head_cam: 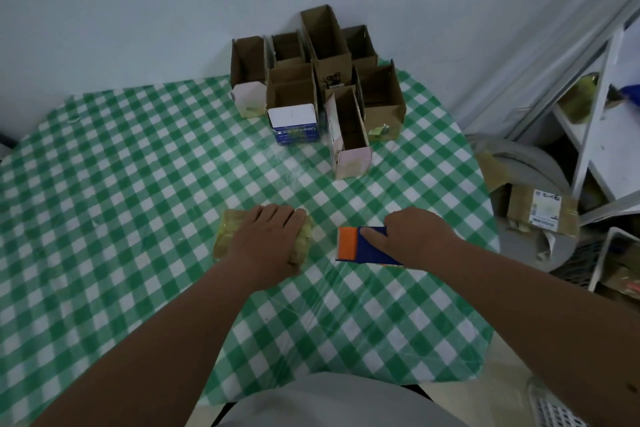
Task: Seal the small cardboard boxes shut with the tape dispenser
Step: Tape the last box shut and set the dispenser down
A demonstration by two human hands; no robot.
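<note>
The left hand lies palm-down on a tape-wrapped box, fingers curled over its far edge — pressing it to the checked tablecloth. The right hand grips the blue-and-orange tape dispenser just beside it, forefinger stretched along the top. Both forearms reach forward. About eight open boxes cluster at the table's far edge — well apart.
</note>
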